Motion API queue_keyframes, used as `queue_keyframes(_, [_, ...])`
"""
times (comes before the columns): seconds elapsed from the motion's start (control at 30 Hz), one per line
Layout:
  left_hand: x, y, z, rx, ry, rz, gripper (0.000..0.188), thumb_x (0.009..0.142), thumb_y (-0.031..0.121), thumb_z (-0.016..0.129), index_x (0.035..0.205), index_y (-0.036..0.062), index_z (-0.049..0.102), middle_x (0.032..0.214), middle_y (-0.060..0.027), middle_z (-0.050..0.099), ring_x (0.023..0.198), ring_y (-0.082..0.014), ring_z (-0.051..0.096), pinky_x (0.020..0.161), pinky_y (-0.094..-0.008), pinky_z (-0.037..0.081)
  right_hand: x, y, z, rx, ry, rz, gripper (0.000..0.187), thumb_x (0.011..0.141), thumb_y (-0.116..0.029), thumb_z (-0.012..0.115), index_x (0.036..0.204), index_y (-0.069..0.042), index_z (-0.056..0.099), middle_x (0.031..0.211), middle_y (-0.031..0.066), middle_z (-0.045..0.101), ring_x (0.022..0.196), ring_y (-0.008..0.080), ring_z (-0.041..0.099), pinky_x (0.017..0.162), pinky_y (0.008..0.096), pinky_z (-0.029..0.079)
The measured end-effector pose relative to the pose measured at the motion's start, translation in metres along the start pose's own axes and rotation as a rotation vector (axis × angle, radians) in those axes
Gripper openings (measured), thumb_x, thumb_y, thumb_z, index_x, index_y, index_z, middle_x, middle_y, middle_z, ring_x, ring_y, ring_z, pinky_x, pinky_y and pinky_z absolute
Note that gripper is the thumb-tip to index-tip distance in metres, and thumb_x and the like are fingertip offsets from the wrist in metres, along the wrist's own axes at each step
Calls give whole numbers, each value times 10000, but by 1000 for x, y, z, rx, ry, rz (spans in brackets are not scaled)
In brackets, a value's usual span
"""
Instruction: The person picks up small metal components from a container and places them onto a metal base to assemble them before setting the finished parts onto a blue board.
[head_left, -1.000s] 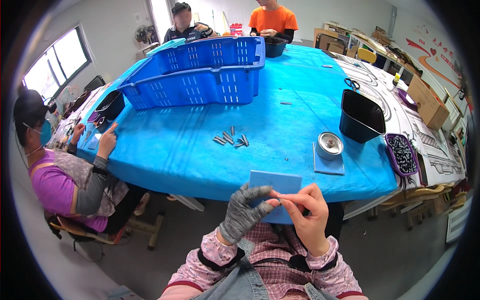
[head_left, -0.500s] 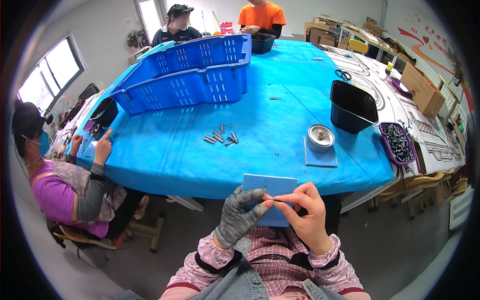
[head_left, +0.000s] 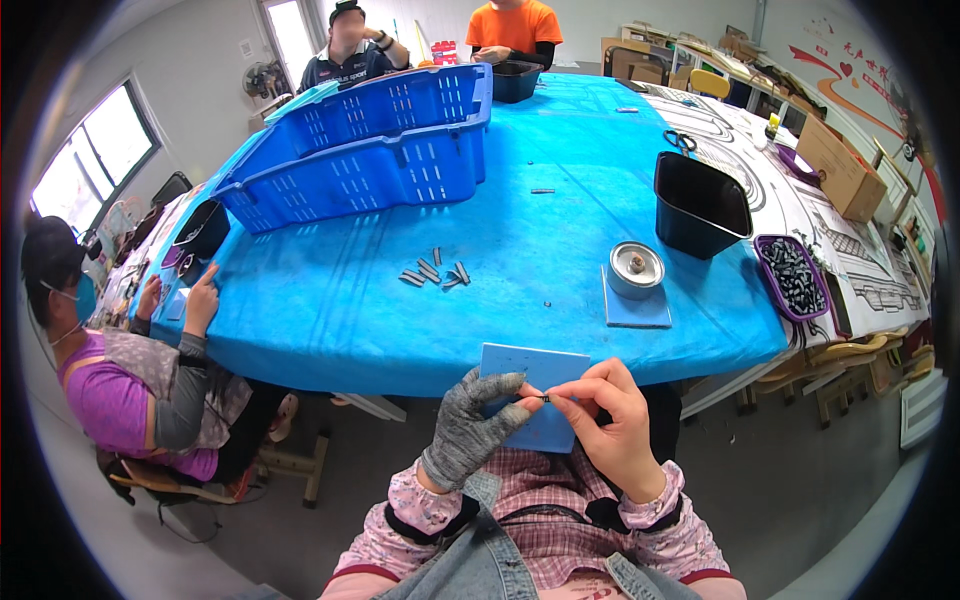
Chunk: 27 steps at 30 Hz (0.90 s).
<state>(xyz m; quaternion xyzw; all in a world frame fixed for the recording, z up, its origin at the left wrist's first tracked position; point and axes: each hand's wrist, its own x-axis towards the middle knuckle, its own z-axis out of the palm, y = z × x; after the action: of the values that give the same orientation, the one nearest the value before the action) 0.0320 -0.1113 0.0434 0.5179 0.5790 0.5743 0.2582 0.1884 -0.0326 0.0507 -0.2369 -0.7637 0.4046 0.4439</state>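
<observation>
My left hand (head_left: 470, 425), in a grey fingerless glove, and my bare right hand (head_left: 610, 418) meet in front of me at the near table edge. Between their fingertips they pinch a small dark piece (head_left: 545, 398), too small to name. Behind and beneath the fingers is a flat light-blue board (head_left: 535, 360), partly covered by both hands. Ahead on the blue table cover (head_left: 390, 330) lies a loose group of short grey strips (head_left: 428, 270). A round metal tin (head_left: 636, 268) with a brown knob-like bit in its middle stands on a blue square pad (head_left: 638, 314) to the right.
A large blue crate (head_left: 350, 185) stands at the back left. To the right are a black bin (head_left: 700, 210), a purple basket (head_left: 765, 270) of small dark pieces and black-handled scissors (head_left: 680, 141). A co-worker (head_left: 120, 390) sits at left; two people are across the table.
A dark piece now shows between my fingertips, which have moved slightly apart. The person at the far left of the table has raised an arm to the head. The whole view has shifted slightly.
</observation>
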Motion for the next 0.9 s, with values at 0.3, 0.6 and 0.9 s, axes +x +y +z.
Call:
queue_keyframes(0.3, [1, -1, 2, -51, 11, 3, 149, 746, 101, 721, 879, 58, 672, 849, -43, 595, 799, -147, 575, 707, -283, 471, 2, 0, -3, -65, 17, -55, 124, 723, -53, 729, 830, -72, 670, 764, 14, 491, 536, 67, 416, 459, 213, 337])
queue_keyframes(0.6, [-2, -4, 3, -11, 22, 40, 182, 750, 87, 713, 922, 59, 661, 857, -48, 613, 804, -154, 581, 718, -294, 475, 0, -2, -6, -59, 14, -73, 131, 708, -46, 738, 813, -69, 663, 753, 10, 486, 541, 68, 408, 461, 207, 330])
queue_keyframes(0.9, [-6, -18, 7, 86, 52, 246, 280, 743, 125, 712, 1002, 95, 610, 828, -19, 669, 803, -241, 591, 763, -362, 461, -2, -4, -7, -136, 13, -65, 159, 695, -18, 735, 827, -64, 659, 765, 11, 472, 603, 88, 414, 520, 211, 346])
